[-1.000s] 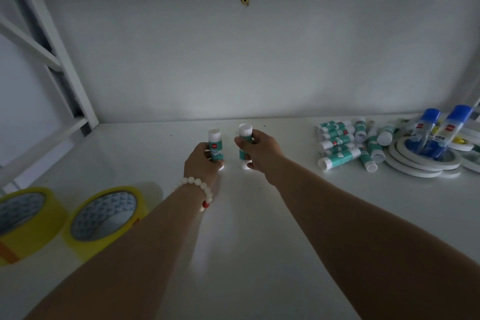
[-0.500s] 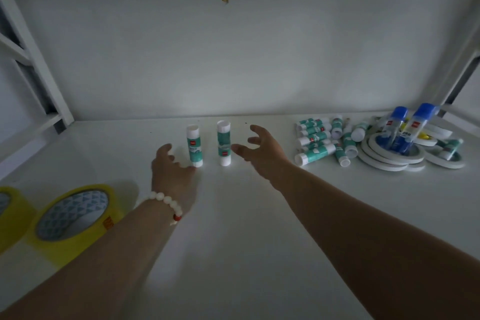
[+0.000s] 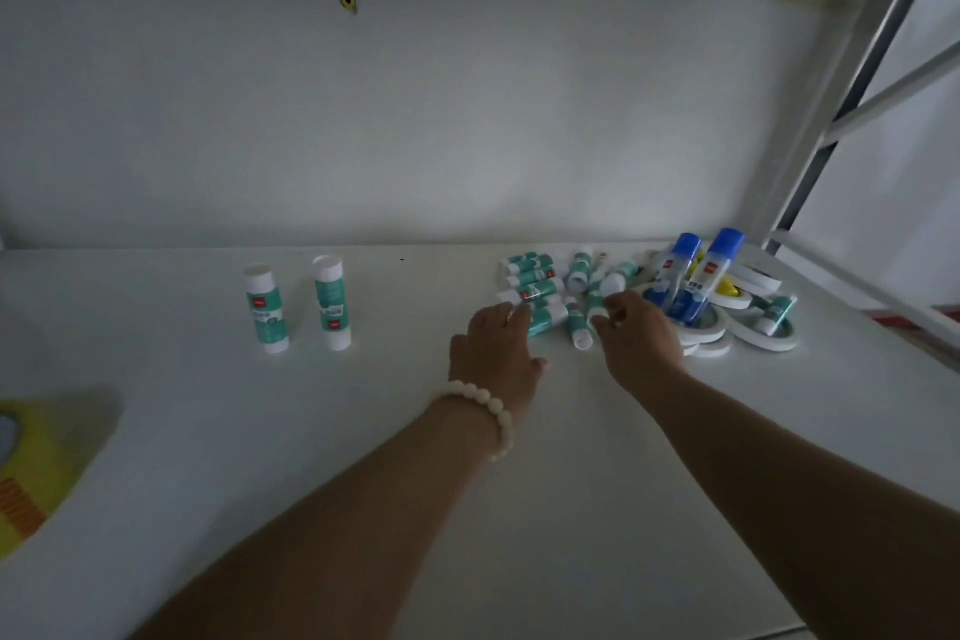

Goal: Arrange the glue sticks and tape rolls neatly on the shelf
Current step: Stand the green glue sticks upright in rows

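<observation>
My left hand (image 3: 498, 353), fingers straight, touches the glue stick pile (image 3: 535, 288) at the right rear of the shelf (image 3: 363, 457). My right hand (image 3: 641, 346) curls over it (grip unclear, blurred); two upright sticks (image 3: 266, 312) stand leftward.

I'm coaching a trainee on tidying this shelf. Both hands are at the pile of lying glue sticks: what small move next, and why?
Probably close each hand on one stick. The left hand touches the nearest lying glue stick, the right hand reaches another in the pile, and two upright glue sticks stand to the left with bare shelf beside them.
</observation>
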